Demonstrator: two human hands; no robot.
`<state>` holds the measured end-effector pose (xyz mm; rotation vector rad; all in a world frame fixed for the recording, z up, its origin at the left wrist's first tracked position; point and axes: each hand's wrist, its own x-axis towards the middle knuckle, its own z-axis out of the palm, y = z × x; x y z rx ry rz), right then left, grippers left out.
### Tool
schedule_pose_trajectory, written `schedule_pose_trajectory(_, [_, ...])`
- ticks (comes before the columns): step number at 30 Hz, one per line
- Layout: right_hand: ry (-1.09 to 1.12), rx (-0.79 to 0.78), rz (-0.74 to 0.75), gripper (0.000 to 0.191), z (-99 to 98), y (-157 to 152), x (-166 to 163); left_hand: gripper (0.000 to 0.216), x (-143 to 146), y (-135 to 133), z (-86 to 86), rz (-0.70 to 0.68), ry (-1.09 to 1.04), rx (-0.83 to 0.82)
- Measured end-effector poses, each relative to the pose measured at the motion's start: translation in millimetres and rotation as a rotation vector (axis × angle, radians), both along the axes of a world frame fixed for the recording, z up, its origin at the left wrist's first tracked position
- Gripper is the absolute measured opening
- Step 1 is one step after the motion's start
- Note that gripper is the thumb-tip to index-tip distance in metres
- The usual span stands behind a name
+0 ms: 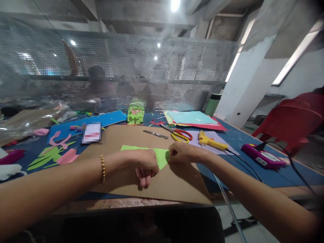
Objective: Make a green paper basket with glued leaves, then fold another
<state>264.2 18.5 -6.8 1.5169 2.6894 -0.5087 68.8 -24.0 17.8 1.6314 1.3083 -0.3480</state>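
A light green paper sheet [159, 154] lies on a brown cardboard sheet [177, 179] at the table's near edge. My left hand [145, 165], with a gold bead bracelet on its wrist, rests as a fist on the paper's near left part. My right hand [180, 152] pinches the paper's right corner with closed fingers. Both hands meet over the paper, which they partly hide.
Behind the cardboard lie a metal blade [155, 134], red-and-yellow scissors [180, 134], a yellow glue gun [211, 141] with a black cord, stacked coloured sheets [192, 118] and a green paper basket [136, 113]. Pink and green cut-outs [57, 152] lie left. A magenta box [263, 156] sits right; red chair [291, 121] beyond.
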Motion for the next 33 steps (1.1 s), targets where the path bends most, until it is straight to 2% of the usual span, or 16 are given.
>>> schedule_pose_trajectory(11, [0.025, 0.01, 0.039, 0.007, -4.8, 6.5, 5.4, 0.022, -1.8, 2.3, -4.1, -0.013, -0.005, 0.004])
schedule_pose_trajectory(16, [0.042, 0.116, 0.012, 0.007, -6.7, 5.6, 5.9, 0.023, -0.7, 0.0, -5.5, -0.023, 0.012, 0.05])
schedule_pose_trajectory(20, [0.104, 0.31, -0.056, 0.018, -12.7, -13.5, 2.5, 0.024, -0.9, 1.6, -8.0, -0.047, 0.013, 0.077])
schedule_pose_trajectory(24, [0.157, 0.361, 0.145, 0.02, -19.0, -50.6, -4.2, 0.026, -1.8, 0.0, -9.6, -0.093, 0.027, 0.137])
schedule_pose_trajectory(26, [0.171, 0.362, 0.243, 0.017, -19.6, -65.5, -6.2, 0.027, -4.6, -5.0, -10.7, -0.119, 0.051, 0.237])
schedule_pose_trajectory(28, [0.175, 0.392, 0.297, 0.015, -19.1, -73.3, -6.5, 0.022, -10.3, -12.5, -12.5, -0.122, 0.072, 0.417])
schedule_pose_trajectory(30, [0.167, 0.428, 0.327, 0.015, -19.0, -74.2, -5.6, 0.018, -18.3, -20.5, -15.7, -0.153, 0.072, 0.683])
schedule_pose_trajectory(33, [0.14, 0.452, 0.321, 0.017, -20.8, -70.3, -4.7, 0.02, -29.4, -28.4, -24.6, -0.379, 0.022, 1.117])
